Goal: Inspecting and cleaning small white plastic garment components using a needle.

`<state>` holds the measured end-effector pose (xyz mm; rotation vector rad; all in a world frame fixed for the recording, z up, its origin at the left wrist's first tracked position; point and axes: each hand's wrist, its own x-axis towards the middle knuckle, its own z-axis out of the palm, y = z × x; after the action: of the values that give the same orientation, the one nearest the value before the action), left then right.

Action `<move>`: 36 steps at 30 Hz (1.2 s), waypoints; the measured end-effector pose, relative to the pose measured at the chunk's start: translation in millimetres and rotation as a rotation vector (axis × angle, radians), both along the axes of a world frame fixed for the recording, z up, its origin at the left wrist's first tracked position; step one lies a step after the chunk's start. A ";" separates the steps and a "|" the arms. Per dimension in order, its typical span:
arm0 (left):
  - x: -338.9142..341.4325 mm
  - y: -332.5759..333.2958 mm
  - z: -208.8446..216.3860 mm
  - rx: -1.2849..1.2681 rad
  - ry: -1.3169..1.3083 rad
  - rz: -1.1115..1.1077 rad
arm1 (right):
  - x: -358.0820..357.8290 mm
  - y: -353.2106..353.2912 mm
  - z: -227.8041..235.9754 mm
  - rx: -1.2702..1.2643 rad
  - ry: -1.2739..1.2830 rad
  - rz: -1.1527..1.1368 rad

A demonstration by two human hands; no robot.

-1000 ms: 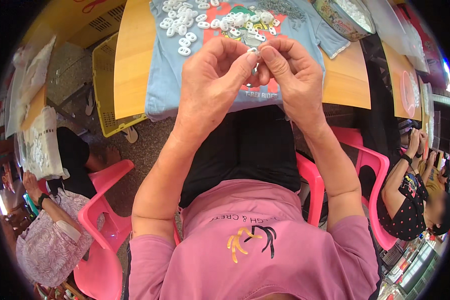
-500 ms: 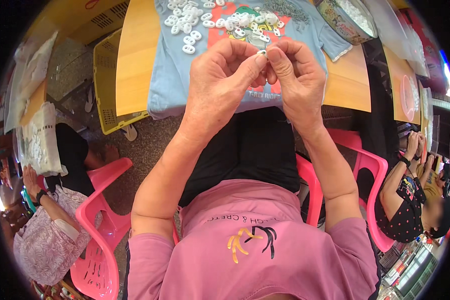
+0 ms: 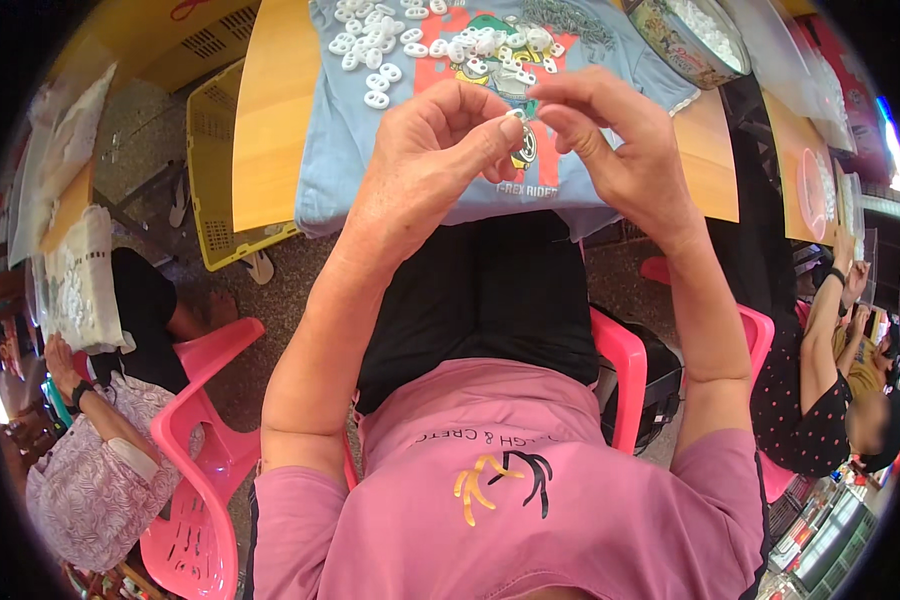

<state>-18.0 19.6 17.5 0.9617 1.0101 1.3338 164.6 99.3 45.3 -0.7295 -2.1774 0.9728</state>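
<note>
While the right hand [image 3: 625, 150] gapes, the left hand [image 3: 420, 152] pinches a white piece [image 3: 516, 114]; direction, long axis unclear.

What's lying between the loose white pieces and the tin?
The head view shows a grey pile on the blue shirt, between the loose white pieces and the tin.
</note>
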 end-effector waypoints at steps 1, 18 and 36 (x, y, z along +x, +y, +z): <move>0.3 -0.1 0.0 0.001 0.000 -0.001 | -0.7 6.4 1.0 0.237 -0.035 0.089; 10.1 -5.2 7.6 0.036 0.058 0.055 | -6.6 6.4 -10.2 0.556 0.007 0.169; -0.6 2.8 -2.5 -0.045 -0.022 0.025 | -4.3 17.8 -3.1 0.468 -0.138 0.207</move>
<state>-18.6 22.4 15.0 0.9018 1.0341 1.3346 160.3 117.1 42.2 -0.3620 -2.5095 0.4806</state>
